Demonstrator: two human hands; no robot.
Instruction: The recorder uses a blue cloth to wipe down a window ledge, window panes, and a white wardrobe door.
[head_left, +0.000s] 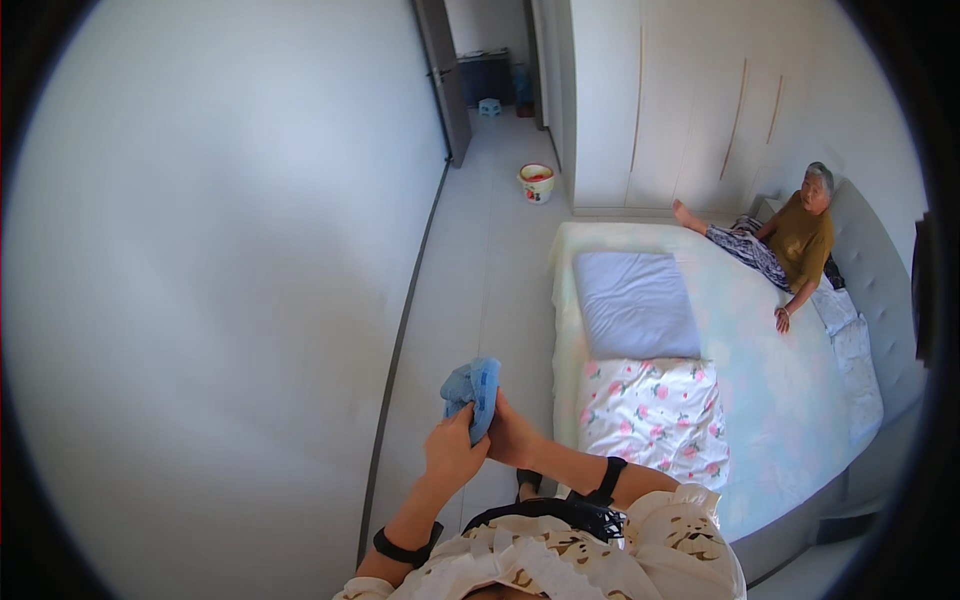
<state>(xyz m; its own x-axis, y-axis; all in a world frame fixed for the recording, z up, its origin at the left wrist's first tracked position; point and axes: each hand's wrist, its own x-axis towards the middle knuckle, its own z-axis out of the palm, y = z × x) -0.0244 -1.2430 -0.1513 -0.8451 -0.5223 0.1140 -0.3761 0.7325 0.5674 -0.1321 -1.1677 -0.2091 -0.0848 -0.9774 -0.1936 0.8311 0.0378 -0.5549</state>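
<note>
A bunched blue cloth [474,392] is held up in front of me, above the tiled floor between the wall and the bed. My left hand [455,447] grips its lower left part, the fingers closed on the fabric. Against its right side, my right hand [512,432] is closed on the cloth's edge, close beside the left hand. The fingers of the right hand are partly hidden behind the cloth. Both forearms wear a black strap.
The bed [770,400] at right carries a folded lavender quilt [637,305] and a folded floral quilt [655,415]. A person [800,240] sits by the headboard. A patterned bucket [537,185] stands on the floor near the white wardrobe [690,110]. The dark door [445,80] is open.
</note>
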